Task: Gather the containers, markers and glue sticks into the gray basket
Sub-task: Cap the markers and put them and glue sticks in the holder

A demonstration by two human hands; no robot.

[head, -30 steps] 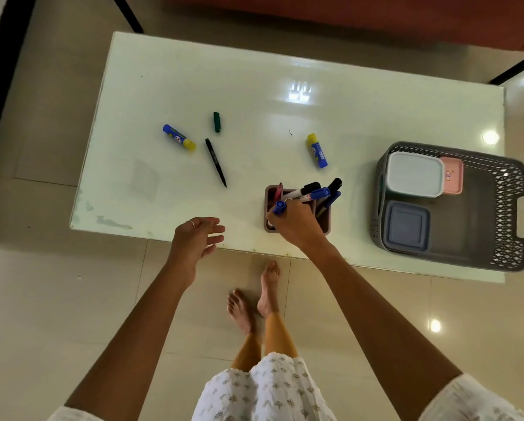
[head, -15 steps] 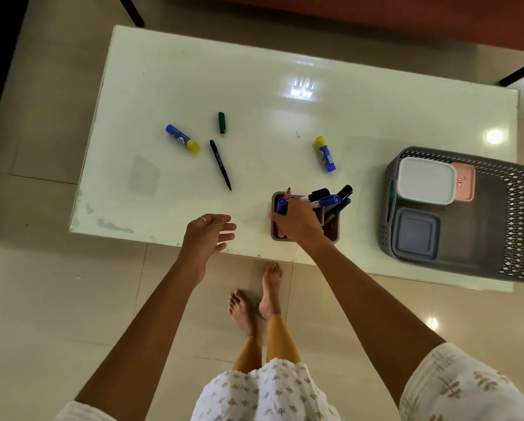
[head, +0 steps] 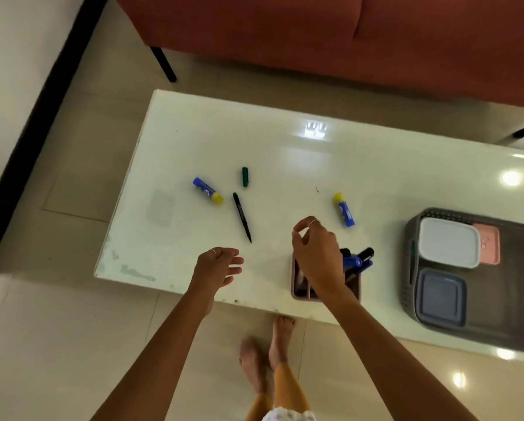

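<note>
1. Currently the right hand (head: 317, 256) hovers over the brown plastic marker holder (head: 300, 291) at the desk's (head: 376, 165) near edge, fingers loosely curled, gripping nothing visible.
2. Left hand (head: 216, 267) hangs relaxed and empty over the near edge.
3. Loose black slim marker (head: 242, 217) lies between the two hands and farther out, long axis running near-to-far, tip toward the person. Left hand looks slightly nearer.
4. Blue-and-yellow glue stick (head: 344, 209) sits just beyond the right hand; a second glue stick (head: 208, 190) and a green cap (head: 245, 176) lie far-left.
5. Gray perforated plastic basket (head: 522, 302) stands at the right, well apart, lidded containers inside.
</note>
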